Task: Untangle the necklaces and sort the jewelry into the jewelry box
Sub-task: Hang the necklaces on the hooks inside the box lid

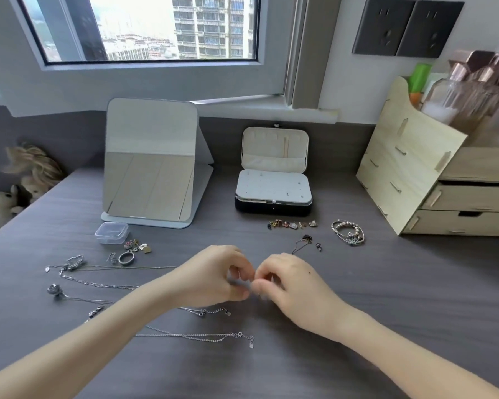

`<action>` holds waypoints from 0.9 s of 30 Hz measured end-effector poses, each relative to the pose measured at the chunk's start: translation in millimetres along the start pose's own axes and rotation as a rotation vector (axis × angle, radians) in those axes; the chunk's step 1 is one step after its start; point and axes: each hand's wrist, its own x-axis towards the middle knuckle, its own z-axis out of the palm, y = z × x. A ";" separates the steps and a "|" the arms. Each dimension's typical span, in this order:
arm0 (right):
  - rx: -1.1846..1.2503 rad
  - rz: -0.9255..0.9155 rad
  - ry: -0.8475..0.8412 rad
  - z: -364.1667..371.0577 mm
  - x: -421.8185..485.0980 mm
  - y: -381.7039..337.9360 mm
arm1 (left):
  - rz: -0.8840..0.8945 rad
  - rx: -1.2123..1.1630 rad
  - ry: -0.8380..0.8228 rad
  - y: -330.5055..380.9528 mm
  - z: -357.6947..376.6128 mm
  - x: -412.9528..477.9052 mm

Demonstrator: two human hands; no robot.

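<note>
Desk (386, 298): grey wood grain. One wooden organizer (409, 168) stands far right and one folding mirror (150, 168) far left. One jewelry box (272, 207) stands between them at the back, lid upright. Left hand (216, 276) and right hand (293, 283) meet at desk centre, fingers curled, fingertips pinching one small item (252, 285) between them that is too blurred to identify. At least four silver necklaces (104, 285) lie stretched out left of and under the left arm. One dark necklace (303, 242) runs behind the right hand. A bracelet pile (348, 233), count unclear, lies near the organizer. One clear case (112, 232) and one ring (126, 258) lie before the mirror. About eight earrings (293, 224) form a row before the box.
</note>
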 end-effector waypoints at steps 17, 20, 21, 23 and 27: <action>0.410 0.187 0.202 -92.9 2.1 1.6 | 0.069 -0.242 0.243 45.3 -13.7 48.0; 0.423 0.184 0.228 -102.6 -1.7 2.6 | 0.097 -0.183 0.256 53.8 -21.6 54.1; 0.435 0.189 0.235 -105.0 -2.8 3.0 | 0.103 -0.188 0.260 57.1 -24.0 55.7; 0.457 0.201 0.252 -109.2 -5.0 3.3 | 0.113 -0.214 0.272 63.9 -28.7 58.6; 0.486 0.207 0.227 -114.6 -6.3 4.5 | 0.080 -0.308 0.312 75.5 -39.9 65.5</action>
